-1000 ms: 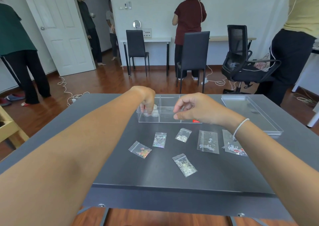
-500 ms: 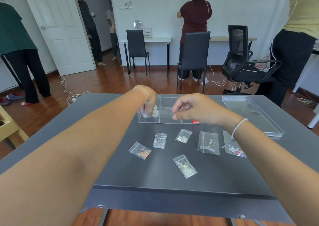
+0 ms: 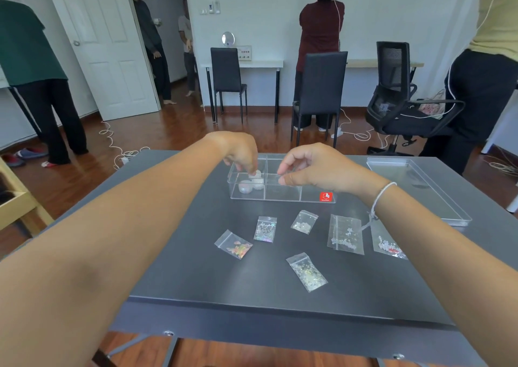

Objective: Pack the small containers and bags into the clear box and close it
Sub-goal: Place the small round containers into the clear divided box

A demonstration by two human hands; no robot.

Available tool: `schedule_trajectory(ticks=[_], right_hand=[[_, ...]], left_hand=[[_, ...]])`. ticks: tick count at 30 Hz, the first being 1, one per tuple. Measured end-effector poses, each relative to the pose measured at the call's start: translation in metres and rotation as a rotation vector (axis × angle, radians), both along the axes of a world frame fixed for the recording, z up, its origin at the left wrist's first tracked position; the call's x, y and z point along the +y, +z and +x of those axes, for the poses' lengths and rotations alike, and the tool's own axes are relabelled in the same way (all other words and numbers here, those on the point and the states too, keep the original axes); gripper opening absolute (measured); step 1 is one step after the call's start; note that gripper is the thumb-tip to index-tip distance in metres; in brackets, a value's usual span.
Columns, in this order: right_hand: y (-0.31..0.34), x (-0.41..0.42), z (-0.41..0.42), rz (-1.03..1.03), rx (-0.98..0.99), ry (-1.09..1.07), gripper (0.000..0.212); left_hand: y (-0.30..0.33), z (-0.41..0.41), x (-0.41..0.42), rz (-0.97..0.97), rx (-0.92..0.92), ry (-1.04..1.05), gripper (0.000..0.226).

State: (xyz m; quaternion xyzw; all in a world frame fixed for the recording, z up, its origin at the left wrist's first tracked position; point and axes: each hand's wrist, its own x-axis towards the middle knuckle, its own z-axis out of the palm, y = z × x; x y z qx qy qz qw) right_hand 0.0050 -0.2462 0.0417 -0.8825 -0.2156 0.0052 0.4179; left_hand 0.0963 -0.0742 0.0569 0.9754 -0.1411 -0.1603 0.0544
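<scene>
- A clear box (image 3: 283, 195) with thin dividers and a red sticker (image 3: 326, 197) on its near right corner sits open toward the far side of a dark grey table (image 3: 196, 268).
- Three small round containers (image 3: 253, 183), whitish and translucent, sit together in the box's left compartment.
- The left hand (image 3: 238, 151) reaches down into that compartment, its fingers (image 3: 253, 170) pinching the top of one container.
- The right hand (image 3: 316, 167) hovers over the middle of the box, thumb and forefinger pressed together; whether they hold anything cannot be told.
- A white cord bracelet (image 3: 382, 195) circles the right wrist.
- The box's clear lid (image 3: 417, 190) lies flat on the table to the right of the box.
- Six small clear zip bags (image 3: 344, 233) of glittery bits lie flat on the table on the near side of the box, well apart from it; one (image 3: 234, 244) holds orange-pink pieces, and another (image 3: 388, 244) at far right is partly under the right forearm.
</scene>
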Motion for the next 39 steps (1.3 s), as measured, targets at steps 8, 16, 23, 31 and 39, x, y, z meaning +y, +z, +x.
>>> schedule_trajectory(ticks=[8,16,23,31,39], right_hand=[[0.011,0.028,0.031,-0.081,0.074,0.019,0.012],[0.004,0.057,0.055,-0.286,0.087,0.021,0.015],[0.010,0.076,0.071,-0.567,0.119,0.035,0.012],[0.011,0.078,0.081,-0.780,0.203,-0.005,0.034],[0.012,0.086,0.085,-0.906,0.221,0.018,0.039]], left_hand=[[-0.004,-0.007,0.042,-0.126,-0.116,0.041,0.048],[-0.019,-0.012,0.062,-0.181,-0.019,0.040,0.057],[-0.028,-0.012,0.068,-0.219,-0.025,-0.002,0.056],[-0.032,-0.012,0.072,-0.278,-0.012,0.015,0.058],[-0.030,-0.015,0.071,-0.281,-0.013,0.003,0.057]])
